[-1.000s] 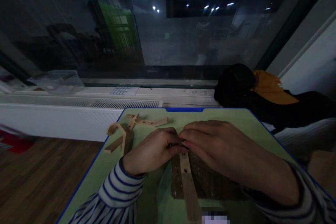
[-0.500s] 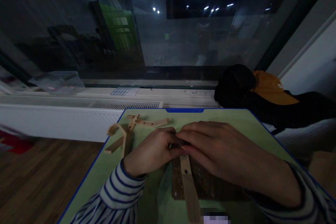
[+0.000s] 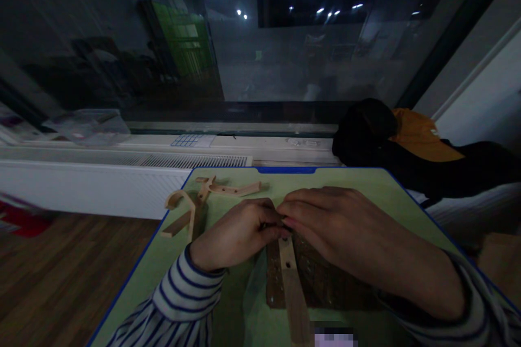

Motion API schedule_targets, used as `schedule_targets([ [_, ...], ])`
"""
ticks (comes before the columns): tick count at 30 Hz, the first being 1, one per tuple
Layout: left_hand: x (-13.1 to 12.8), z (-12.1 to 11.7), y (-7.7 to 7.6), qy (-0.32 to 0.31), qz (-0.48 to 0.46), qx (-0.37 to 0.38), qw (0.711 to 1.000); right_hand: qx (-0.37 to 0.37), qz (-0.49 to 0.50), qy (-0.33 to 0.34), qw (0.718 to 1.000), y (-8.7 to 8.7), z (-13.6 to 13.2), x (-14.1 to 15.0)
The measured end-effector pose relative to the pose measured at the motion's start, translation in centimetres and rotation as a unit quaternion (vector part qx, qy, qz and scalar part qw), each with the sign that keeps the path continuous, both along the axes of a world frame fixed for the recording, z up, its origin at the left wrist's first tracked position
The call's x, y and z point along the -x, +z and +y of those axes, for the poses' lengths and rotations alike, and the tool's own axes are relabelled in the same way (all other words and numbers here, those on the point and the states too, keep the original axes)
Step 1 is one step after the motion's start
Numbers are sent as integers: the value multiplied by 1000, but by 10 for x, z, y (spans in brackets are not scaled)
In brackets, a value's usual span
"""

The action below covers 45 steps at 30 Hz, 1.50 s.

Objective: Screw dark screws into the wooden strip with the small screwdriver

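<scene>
A pale wooden strip [image 3: 293, 287] with small dark holes lies lengthwise over a dark brown board [image 3: 274, 287]. My left hand [image 3: 236, 234] pinches at the strip's far end, thumb and bent forefinger closed there. From the other side, my right hand [image 3: 337, 227] arches over the board, and its fingertips meet my left fingers at the same end. Whatever sits between the right fingertips is hidden. To the left of my hands, a wooden hook [image 3: 194, 217] with a curled end rests among other wooden pieces, among them a bent arm with holes [image 3: 236, 190].
The green table top [image 3: 171, 282] has a blue edge. Behind it are a white radiator [image 3: 101, 184] and a sill with a clear plastic box [image 3: 93, 127]. A black and orange cap [image 3: 423, 133] lies on dark cloth at the right. A blurred patch covers something at the bottom.
My right fingertips and thumb have shifted slightly at the strip's far end, drawing closer together. My left hand and the wooden pieces are almost unchanged.
</scene>
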State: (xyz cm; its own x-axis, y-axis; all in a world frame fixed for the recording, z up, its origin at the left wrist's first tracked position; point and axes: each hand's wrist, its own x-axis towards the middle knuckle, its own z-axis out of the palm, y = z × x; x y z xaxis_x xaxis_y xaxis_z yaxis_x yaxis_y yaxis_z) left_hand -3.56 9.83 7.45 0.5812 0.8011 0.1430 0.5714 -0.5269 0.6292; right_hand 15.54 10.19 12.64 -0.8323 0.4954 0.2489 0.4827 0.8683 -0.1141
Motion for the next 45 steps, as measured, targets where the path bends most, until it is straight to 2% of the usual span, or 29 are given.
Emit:
schedule_targets([
  [6,1,0,3,27,1,-16,999,-8,-5,1,1000,-1,0,1],
  [16,1,1,2,10,-6,-10,1000,11,8,13,1000,3,-3,-2],
  [23,2,0,3,-3,12,9,1000,11,0,8,1000,-1,0,-1],
  [32,2,0,6,31,2,7,1000,6,-2,7,1000,-3,1,0],
  [37,1,0,4,24,-16,-6,1000,-3,11,-1,1000,0,0,-1],
  [45,1,-1,3,11,-29,31,999,20,27,20,999,0,2,-5],
])
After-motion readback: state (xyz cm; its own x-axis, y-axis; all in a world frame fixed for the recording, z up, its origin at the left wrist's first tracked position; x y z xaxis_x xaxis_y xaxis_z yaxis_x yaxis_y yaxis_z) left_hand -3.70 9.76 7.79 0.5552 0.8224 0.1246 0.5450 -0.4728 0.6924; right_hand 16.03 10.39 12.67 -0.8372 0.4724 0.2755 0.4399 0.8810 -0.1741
